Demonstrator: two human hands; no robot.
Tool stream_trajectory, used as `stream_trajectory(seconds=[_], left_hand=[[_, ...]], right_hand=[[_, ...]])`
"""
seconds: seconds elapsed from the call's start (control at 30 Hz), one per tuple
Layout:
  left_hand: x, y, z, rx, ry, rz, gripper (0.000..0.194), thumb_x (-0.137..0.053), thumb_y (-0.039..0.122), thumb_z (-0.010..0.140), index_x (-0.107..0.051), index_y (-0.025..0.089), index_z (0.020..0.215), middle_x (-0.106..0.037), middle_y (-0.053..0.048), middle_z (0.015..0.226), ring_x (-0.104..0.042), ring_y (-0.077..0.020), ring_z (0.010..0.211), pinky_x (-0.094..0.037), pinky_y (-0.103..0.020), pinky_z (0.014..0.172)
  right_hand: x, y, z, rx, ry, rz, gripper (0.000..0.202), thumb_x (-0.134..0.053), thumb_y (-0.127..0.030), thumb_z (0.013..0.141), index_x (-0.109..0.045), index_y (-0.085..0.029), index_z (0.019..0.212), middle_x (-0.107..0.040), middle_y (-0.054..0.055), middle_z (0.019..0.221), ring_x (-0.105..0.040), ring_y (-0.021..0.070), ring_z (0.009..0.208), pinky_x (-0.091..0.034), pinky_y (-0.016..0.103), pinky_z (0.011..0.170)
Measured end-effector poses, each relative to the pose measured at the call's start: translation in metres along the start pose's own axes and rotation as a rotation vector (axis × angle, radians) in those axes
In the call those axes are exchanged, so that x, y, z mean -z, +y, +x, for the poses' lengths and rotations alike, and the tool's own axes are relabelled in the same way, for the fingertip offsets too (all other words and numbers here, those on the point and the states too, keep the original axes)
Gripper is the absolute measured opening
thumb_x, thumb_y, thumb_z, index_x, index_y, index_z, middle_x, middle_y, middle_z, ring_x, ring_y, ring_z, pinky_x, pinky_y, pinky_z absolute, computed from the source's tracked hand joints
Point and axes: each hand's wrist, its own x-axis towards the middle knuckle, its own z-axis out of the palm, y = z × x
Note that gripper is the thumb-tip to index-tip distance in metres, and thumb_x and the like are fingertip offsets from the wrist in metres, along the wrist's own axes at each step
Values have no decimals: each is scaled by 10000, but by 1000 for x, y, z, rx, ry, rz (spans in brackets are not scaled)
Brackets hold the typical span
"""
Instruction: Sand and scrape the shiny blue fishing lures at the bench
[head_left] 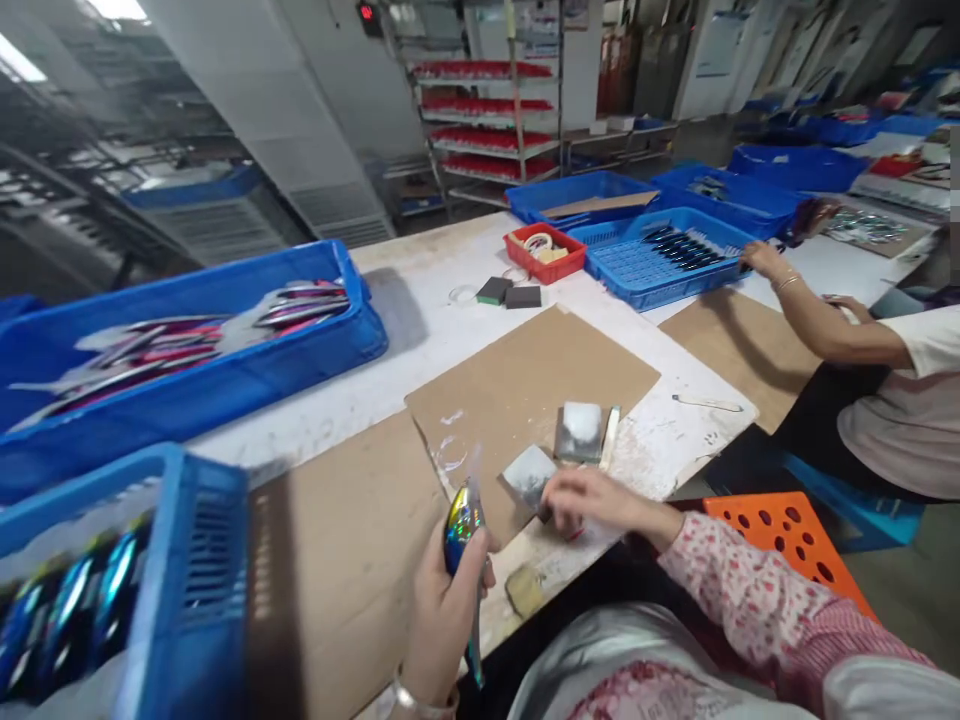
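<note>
An iridescent spoon [462,522] stands nearly upright above the near edge of the table [420,330], its shiny bowl uppermost and its handle running down through the left hand [442,610], whose fingers are closed round it. The right hand [592,498] lies just to the right, fingers curled down onto a grey pad [529,475] at the corner of a brown cardboard sheet [525,385]; whether it grips the pad or only presses on it cannot be told. Just beyond sit a second square pad [581,430] with white paste on it and a thin stick [609,437] beside it. A yellowish sponge [523,590] lies close to the table edge between the hands. To the left, a blue crate [187,560] holds more shiny spoons, and behind it a larger blue bin [225,370] holds cutlery. Farther off are a red tray [545,255], two dark blocks [510,293], and another person's hand [765,260] at a blue basket [652,265].
</note>
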Motion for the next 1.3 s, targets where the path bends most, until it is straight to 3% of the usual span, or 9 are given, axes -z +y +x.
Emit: stream_trajectory(seconds=[0.1, 0.23, 0.47, 0.67, 0.73, 0.83, 1.07, 1.2, 1.3], left_hand=[[9, -9, 0, -121, -39, 234, 422, -527, 568, 824, -594, 163, 920, -573, 27, 579, -564, -143, 525, -462, -263, 525], [6, -23, 1, -346, 3, 562, 408, -485, 489, 871, -577, 174, 1114, -705, -69, 867, -671, -231, 773, -505, -330, 660], [-3, -37, 1, -540, 110, 909, 398, -462, 450, 918, -551, 157, 1172, -729, -79, 889, -691, -222, 759, -489, -294, 615], [-6, -42, 2, -711, 184, 1071, 376, -450, 438, 938, -548, 152, 1161, -710, -65, 893, -679, -192, 750, -443, -265, 586], [-8, -42, 2, -707, 176, 1119, 369, -450, 423, 941, -545, 152, 1173, -702, -68, 911, -676, -192, 767, -438, -267, 596], [-12, -41, 2, -614, 126, 1200, 384, -424, 420, 950, -531, 161, 1212, -697, -81, 942, -673, -199, 794, -436, -271, 602], [-33, -25, 8, -370, -50, 1203, 416, -383, 414, 961, -464, 138, 1262, -679, -115, 1008, -677, -209, 836, -455, -270, 621], [-47, -20, 11, -277, -163, 1185, 359, -411, 375, 954, -464, 137, 1218, -677, -116, 1001, -682, -222, 835, -459, -290, 624], [-54, -20, 12, -246, -200, 1181, 317, -402, 369, 958, -475, 143, 1168, -674, -112, 986, -686, -225, 832, -462, -296, 628]], right_hand=[[50, 3, 9, 109, 422, -593, 342, -537, -487, 901, -618, -176, 1017, -635, 114, 1050, -561, 262, 1009, -437, 419, 906], [82, 15, 14, 55, 393, -1035, 579, -709, -499, 771, -557, -195, 1239, -406, 168, 1424, -319, 389, 1308, -322, 551, 1023], [78, 25, 14, -9, 264, -1092, 665, -699, -500, 775, -481, -219, 1337, -360, 175, 1454, -383, 363, 1280, -347, 517, 1010], [80, 27, 18, 36, 494, -793, 722, -736, -483, 726, -466, -209, 1338, -450, 147, 1297, -445, 322, 1212, -371, 475, 1029], [77, 22, 17, 58, 530, -655, 753, -743, -501, 713, -446, -216, 1344, -456, 124, 1247, -462, 299, 1197, -382, 455, 1031], [66, 11, 12, 106, 417, -535, 814, -739, -519, 716, -382, -231, 1389, -415, 113, 1276, -447, 289, 1225, -379, 451, 1041], [46, -7, 8, 152, 250, -524, 786, -737, -507, 753, -379, -274, 1412, -213, 130, 1494, -214, 329, 1404, -232, 522, 1123], [39, -4, 13, 95, 295, -589, 740, -780, -495, 715, -477, -247, 1343, -261, 148, 1460, -225, 341, 1376, -242, 532, 1105], [27, 0, 21, 42, 346, -608, 484, -699, -505, 800, -586, -237, 1188, -409, 119, 1351, -331, 300, 1292, -296, 494, 1071]])
